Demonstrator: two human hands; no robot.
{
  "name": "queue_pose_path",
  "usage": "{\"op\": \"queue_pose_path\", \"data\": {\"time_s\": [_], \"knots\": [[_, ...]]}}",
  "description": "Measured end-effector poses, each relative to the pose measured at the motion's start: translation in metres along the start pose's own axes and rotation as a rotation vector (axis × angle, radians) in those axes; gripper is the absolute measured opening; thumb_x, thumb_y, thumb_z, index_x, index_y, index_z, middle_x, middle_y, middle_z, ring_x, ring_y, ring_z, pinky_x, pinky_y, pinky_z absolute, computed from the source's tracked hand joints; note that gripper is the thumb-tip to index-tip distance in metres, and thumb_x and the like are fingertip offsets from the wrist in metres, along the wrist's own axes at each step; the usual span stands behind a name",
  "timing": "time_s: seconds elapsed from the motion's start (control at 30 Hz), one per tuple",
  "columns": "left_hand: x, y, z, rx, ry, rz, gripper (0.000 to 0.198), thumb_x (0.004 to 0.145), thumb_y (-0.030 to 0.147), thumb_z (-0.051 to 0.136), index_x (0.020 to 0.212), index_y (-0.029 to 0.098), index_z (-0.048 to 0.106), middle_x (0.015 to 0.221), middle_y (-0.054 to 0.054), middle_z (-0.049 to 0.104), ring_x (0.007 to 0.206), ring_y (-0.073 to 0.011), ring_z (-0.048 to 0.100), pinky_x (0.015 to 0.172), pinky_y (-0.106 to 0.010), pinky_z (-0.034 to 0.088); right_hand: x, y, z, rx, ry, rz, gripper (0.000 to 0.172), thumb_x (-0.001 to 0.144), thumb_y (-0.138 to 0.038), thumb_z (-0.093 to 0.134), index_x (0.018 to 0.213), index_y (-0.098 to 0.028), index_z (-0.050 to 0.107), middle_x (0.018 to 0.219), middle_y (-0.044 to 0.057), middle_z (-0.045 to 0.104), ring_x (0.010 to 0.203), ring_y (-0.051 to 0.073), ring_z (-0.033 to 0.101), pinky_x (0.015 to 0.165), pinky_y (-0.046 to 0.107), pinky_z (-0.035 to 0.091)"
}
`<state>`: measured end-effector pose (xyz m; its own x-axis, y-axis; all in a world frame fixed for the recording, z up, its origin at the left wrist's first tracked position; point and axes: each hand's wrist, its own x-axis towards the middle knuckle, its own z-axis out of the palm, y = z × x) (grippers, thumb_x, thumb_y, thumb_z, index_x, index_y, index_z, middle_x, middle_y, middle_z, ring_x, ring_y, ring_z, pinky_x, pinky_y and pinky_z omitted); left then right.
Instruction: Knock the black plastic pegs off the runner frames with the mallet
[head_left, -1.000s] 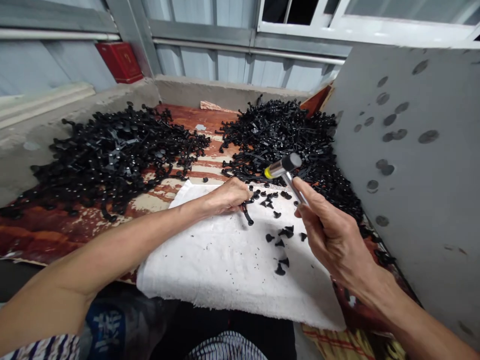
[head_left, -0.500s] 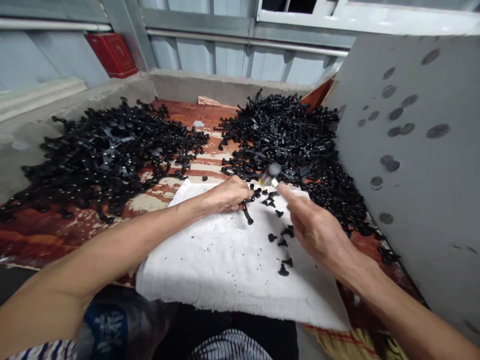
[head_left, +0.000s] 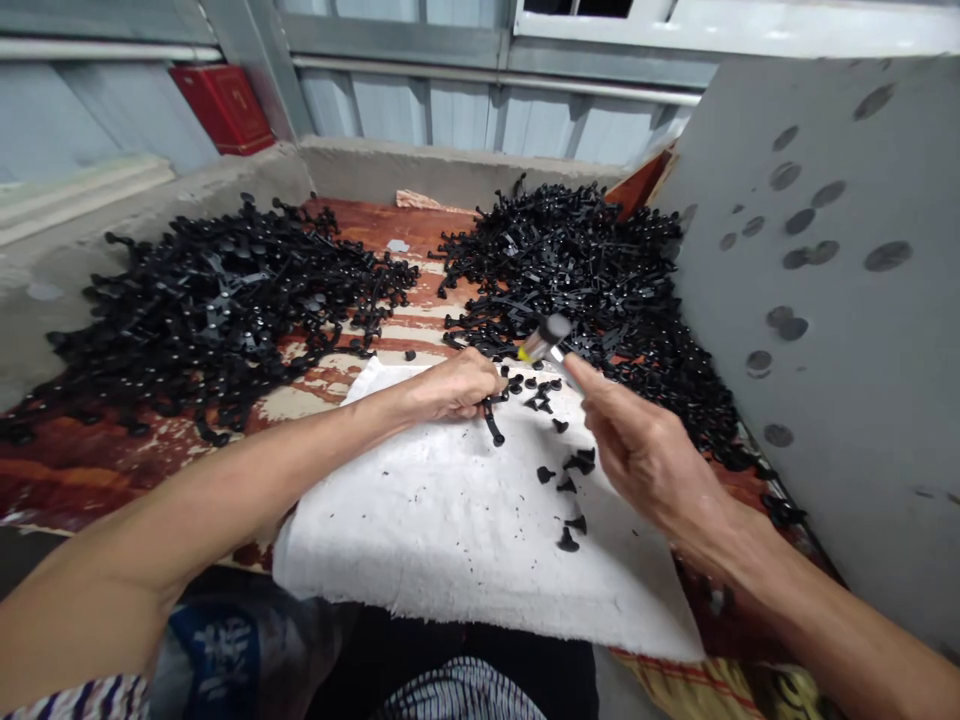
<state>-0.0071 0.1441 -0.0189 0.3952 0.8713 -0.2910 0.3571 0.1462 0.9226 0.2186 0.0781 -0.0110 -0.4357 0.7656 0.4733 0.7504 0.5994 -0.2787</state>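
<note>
My left hand (head_left: pixel 463 385) is closed at the far part of a white cloth (head_left: pixel 420 520), its fingers round a black strap-like part (head_left: pixel 493 425) whose knobbed end sticks out toward me. Most of that part is hidden by the fingers. In my right hand (head_left: pixel 630 430) is the handle of a small hammer (head_left: pixel 545 340), raised over the cloth with its yellow-tipped head right of my left hand. Beneath and beside the hammer, several loose black mushroom-shaped pieces (head_left: pixel 568 540) lie scattered on the cloth.
Large heaps of black knobbed parts cover the worn red-brown board, one at the left (head_left: pixel 217 290) and one at the right (head_left: pixel 570 260). A grey spotted panel (head_left: pixel 840 330) rises on the right. A red box (head_left: pixel 223 110) stands on the ledge at back left.
The hammer and my right hand have shifted slightly up and to the right. My left hand stays in place with the strap-like part.
</note>
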Motion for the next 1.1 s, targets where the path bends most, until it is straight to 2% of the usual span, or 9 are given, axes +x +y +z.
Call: {"op": "queue_pose_path", "data": {"time_s": [0.1,0.2,0.33,0.43,0.57,0.7,0.8,0.9,1.1], "knots": [[-0.001,0.002,0.000,-0.009,-0.003,0.005,0.038,0.084,0.010,0.055,0.048,0.016,0.045,0.037,0.005,0.039,0.027,-0.0016,0.031,0.033,-0.015,0.018,0.000,-0.001,-0.001,0.009,0.075,0.045,0.054,0.093,-0.015,0.037,0.146,-0.017,0.048,0.094,0.012,0.071,0.064,0.018,0.061,0.062,0.033,0.055],[-0.002,0.004,0.001,-0.008,0.007,-0.023,0.038,0.084,0.010,0.054,0.047,0.016,0.046,0.036,0.004,0.041,0.026,-0.0023,0.032,0.031,-0.015,0.017,0.002,-0.001,-0.001,0.012,-0.066,-0.013,0.054,0.089,-0.013,0.037,0.139,-0.011,0.055,0.074,0.008,0.066,0.055,0.017,0.057,0.054,0.031,0.053],[-0.005,0.005,0.003,-0.010,0.004,-0.011,0.040,0.084,0.011,0.054,0.046,0.017,0.043,0.034,0.005,0.039,0.025,-0.0026,0.032,0.030,-0.015,0.018,0.000,-0.001,0.001,0.047,0.065,0.028,0.054,0.092,-0.013,0.039,0.145,-0.018,0.049,0.090,0.009,0.070,0.068,0.016,0.063,0.066,0.030,0.055],[-0.006,0.007,0.005,-0.003,0.032,-0.033,0.041,0.084,0.010,0.053,0.046,0.017,0.043,0.034,0.005,0.039,0.025,-0.0026,0.031,0.030,-0.015,0.017,-0.003,0.000,0.002,-0.006,-0.018,-0.022,0.055,0.090,-0.012,0.037,0.144,-0.018,0.050,0.083,0.008,0.070,0.060,0.017,0.061,0.060,0.032,0.055],[-0.007,0.009,0.008,0.009,0.055,-0.054,0.043,0.085,0.010,0.053,0.045,0.017,0.040,0.033,0.005,0.038,0.026,-0.0021,0.030,0.031,-0.016,0.016,-0.007,0.000,0.004,0.003,0.030,0.040,0.057,0.092,-0.013,0.038,0.149,-0.019,0.043,0.104,0.014,0.071,0.075,0.021,0.066,0.069,0.036,0.056],[-0.007,0.010,0.006,0.049,0.047,-0.066,0.038,0.085,0.011,0.051,0.048,0.018,0.042,0.035,0.006,0.039,0.026,-0.0032,0.031,0.031,-0.017,0.015,-0.007,0.000,0.005,-0.002,-0.093,0.030,0.054,0.089,-0.014,0.039,0.142,-0.015,0.052,0.081,0.009,0.069,0.056,0.018,0.059,0.054,0.031,0.051],[-0.012,0.017,0.005,0.105,-0.010,-0.046,0.035,0.085,0.013,0.051,0.051,0.018,0.043,0.036,0.006,0.040,0.028,-0.0041,0.031,0.033,-0.018,0.017,0.002,-0.002,0.001,0.164,-0.019,0.136,0.050,0.092,-0.020,0.039,0.140,-0.014,0.052,0.088,0.008,0.070,0.066,0.017,0.062,0.063,0.030,0.052],[-0.020,0.027,0.008,0.188,-0.128,0.037,0.031,0.085,0.016,0.051,0.054,0.018,0.046,0.042,0.004,0.047,0.033,-0.0052,0.035,0.036,-0.019,0.023,0.015,-0.006,-0.001,0.417,0.037,0.354,0.043,0.090,-0.032,0.049,0.127,-0.013,0.058,0.078,0.002,0.063,0.062,0.014,0.055,0.059,0.029,0.048],[-0.037,0.034,0.020,0.458,-0.342,0.307,0.031,0.083,0.015,0.047,0.052,0.017,0.043,0.049,0.004,0.049,0.045,-0.0064,0.040,0.045,-0.020,0.027,0.026,-0.017,0.005,0.855,-0.187,0.563,0.028,0.075,-0.041,0.064,0.090,-0.019,0.057,0.060,-0.007,0.049,0.041,0.006,0.035,0.037,0.022,0.031]]}}
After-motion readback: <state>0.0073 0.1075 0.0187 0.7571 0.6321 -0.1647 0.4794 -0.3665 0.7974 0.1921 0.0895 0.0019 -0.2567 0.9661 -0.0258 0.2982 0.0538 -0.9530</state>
